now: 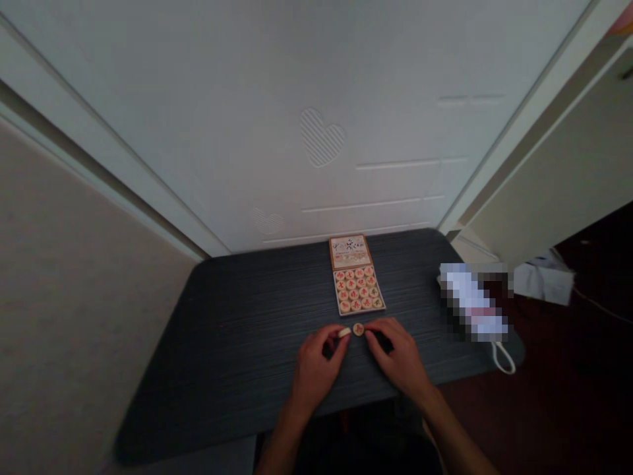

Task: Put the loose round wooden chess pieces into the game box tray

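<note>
On a dark table [237, 343] an open wooden box [357, 290] holds several round wooden game pieces with red marks; its lid [349, 252] stands up behind it. My left hand [319, 366] pinches a pale round piece [345, 332] held on edge. My right hand [398, 353] pinches another round piece [359, 329] with its red-marked face up. Both hands meet just in front of the box, near the table's front middle.
A white door with a heart pattern [321, 138] rises behind the table. A blurred white object with a cord [477, 307] lies at the table's right end. A beige wall is on the left, a cabinet side at the right.
</note>
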### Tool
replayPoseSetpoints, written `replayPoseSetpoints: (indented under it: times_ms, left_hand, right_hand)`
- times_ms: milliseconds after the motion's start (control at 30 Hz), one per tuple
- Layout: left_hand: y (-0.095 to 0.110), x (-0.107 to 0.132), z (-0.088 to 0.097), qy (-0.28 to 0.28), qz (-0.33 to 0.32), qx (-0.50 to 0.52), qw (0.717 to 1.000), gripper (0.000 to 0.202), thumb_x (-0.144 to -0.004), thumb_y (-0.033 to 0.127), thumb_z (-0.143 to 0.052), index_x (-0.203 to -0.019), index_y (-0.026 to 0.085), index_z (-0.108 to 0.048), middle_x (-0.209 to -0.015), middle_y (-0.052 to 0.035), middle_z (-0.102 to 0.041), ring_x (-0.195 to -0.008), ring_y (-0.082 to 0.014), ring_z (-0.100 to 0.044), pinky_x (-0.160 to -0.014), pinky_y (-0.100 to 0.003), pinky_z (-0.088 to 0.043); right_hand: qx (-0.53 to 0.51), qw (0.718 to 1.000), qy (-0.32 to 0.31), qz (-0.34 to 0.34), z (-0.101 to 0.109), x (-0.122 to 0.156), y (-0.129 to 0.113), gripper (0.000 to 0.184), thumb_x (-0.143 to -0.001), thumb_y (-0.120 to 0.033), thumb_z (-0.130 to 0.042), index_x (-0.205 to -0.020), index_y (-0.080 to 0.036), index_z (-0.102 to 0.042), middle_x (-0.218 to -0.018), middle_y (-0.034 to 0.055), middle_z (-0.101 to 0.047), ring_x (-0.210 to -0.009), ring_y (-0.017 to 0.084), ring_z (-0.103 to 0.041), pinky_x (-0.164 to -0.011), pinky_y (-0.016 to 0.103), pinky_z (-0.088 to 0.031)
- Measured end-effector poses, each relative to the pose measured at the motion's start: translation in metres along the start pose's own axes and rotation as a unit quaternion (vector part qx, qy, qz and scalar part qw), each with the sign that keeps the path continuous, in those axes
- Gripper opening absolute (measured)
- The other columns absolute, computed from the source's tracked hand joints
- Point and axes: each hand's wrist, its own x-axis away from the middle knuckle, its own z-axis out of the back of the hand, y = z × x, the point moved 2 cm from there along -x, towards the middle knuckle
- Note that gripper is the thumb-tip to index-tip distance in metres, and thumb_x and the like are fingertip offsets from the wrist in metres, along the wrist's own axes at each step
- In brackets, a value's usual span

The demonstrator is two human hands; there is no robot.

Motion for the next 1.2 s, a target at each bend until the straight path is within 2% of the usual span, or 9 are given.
replayPoseSetpoints:
  times_ms: [133, 267, 367, 467, 633, 700, 833, 933, 1200]
  left_hand:
    - [0.01, 0.0, -0.006, -0.022, 0.017, 0.073, 0.997, 0.017, -0.098, 0.035, -0.063, -0.108, 0.026, -0.073, -0.09, 0.0014, -0.078, -0.075, -0.0161, -0.071, -0.072, -0.027, -0.055]
    - [0.015, -0.001, -0.012, -0.047, 0.0, 0.11, 0.993, 0.02, -0.1, 0.034, -0.06, -0.114, 0.028, -0.074, -0.109, -0.0001, -0.079, -0.095, -0.018, -0.074, -0.086, -0.028, -0.056]
    - [0.015, -0.001, -0.012, -0.056, -0.021, 0.113, 0.992, 0.02, -0.101, 0.032, -0.06, -0.114, 0.029, -0.074, -0.114, -0.0004, -0.078, -0.103, -0.0189, -0.073, -0.094, -0.03, -0.055]
    - [0.014, 0.0, -0.011, -0.072, -0.041, 0.097, 0.992, 0.02, -0.102, 0.03, -0.058, -0.113, 0.03, -0.074, -0.113, -0.001, -0.078, -0.103, -0.0195, -0.073, -0.096, -0.032, -0.055]
    - [0.011, 0.003, -0.013, -0.072, -0.027, 0.086, 0.993, 0.023, -0.101, 0.031, -0.059, -0.121, 0.03, -0.07, -0.121, -0.0016, -0.076, -0.105, -0.0192, -0.072, -0.098, -0.033, -0.055]
    - [0.01, 0.004, -0.014, -0.07, -0.022, 0.083, 0.994, 0.025, -0.098, 0.03, -0.062, -0.123, 0.029, -0.068, -0.12, -0.0019, -0.076, -0.098, -0.0183, -0.073, -0.095, -0.033, -0.057]
    - [0.01, 0.004, -0.013, -0.071, -0.016, 0.073, 0.995, 0.024, -0.096, 0.032, -0.066, -0.119, 0.028, -0.069, -0.104, -0.0016, -0.079, -0.081, -0.0165, -0.072, -0.085, -0.031, -0.059]
    - [0.012, 0.003, -0.013, -0.07, 0.0, 0.081, 0.994, 0.019, -0.097, 0.035, -0.064, -0.113, 0.026, -0.07, -0.101, -0.0024, -0.079, -0.084, -0.0175, -0.073, -0.083, -0.031, -0.059]
    - [0.016, 0.001, -0.011, -0.073, 0.006, 0.137, 0.988, 0.017, -0.1, 0.033, -0.059, -0.112, 0.027, -0.069, -0.107, -0.0023, -0.079, -0.098, -0.0189, -0.075, -0.091, -0.031, -0.059]
  right_hand:
    - [-0.044, 0.999, -0.015, -0.009, 0.003, 0.002, -0.001, 0.019, -0.096, -0.026, -0.064, -0.113, -0.027, -0.071, -0.106, 0.0044, -0.076, -0.099, 0.022, -0.069, -0.089, 0.035, -0.056]
    - [-0.07, 0.997, -0.03, -0.022, 0.004, 0.004, 0.0, 0.016, -0.095, -0.028, -0.066, -0.11, -0.027, -0.072, -0.104, 0.0033, -0.076, -0.095, 0.021, -0.07, -0.085, 0.033, -0.055]
    - [-0.07, 0.996, -0.038, -0.027, 0.003, 0.004, 0.001, 0.013, -0.094, -0.03, -0.068, -0.106, -0.027, -0.073, -0.098, 0.0025, -0.076, -0.09, 0.02, -0.07, -0.082, 0.032, -0.056]
    - [-0.066, 0.997, -0.039, -0.024, 0.002, 0.004, 0.001, 0.013, -0.093, -0.03, -0.069, -0.105, -0.027, -0.074, -0.095, 0.0025, -0.076, -0.087, 0.02, -0.07, -0.08, 0.032, -0.056]
    - [-0.068, 0.997, -0.038, -0.027, 0.002, 0.004, 0.002, 0.013, -0.094, -0.031, -0.069, -0.105, -0.027, -0.074, -0.095, 0.0026, -0.077, -0.086, 0.019, -0.07, -0.079, 0.031, -0.055]
    - [-0.069, 0.997, -0.036, -0.03, 0.002, 0.004, 0.004, 0.014, -0.094, -0.032, -0.069, -0.105, -0.027, -0.074, -0.095, 0.0025, -0.077, -0.086, 0.019, -0.071, -0.079, 0.03, -0.055]
    - [-0.073, 0.996, -0.032, -0.03, 0.002, 0.004, 0.005, 0.012, -0.094, -0.032, -0.069, -0.103, -0.027, -0.075, -0.096, 0.0025, -0.078, -0.086, 0.019, -0.072, -0.079, 0.03, -0.056]
    - [-0.078, 0.996, -0.042, -0.021, 0.003, 0.004, 0.004, 0.012, -0.096, -0.031, -0.066, -0.103, -0.028, -0.076, -0.096, 0.0023, -0.078, -0.087, 0.019, -0.072, -0.08, 0.031, -0.057]
    - [-0.061, 0.996, -0.062, -0.017, 0.003, 0.003, 0.001, 0.021, -0.093, -0.033, -0.068, -0.113, -0.028, -0.074, -0.1, 0.0042, -0.078, -0.087, 0.021, -0.072, -0.081, 0.034, -0.058]
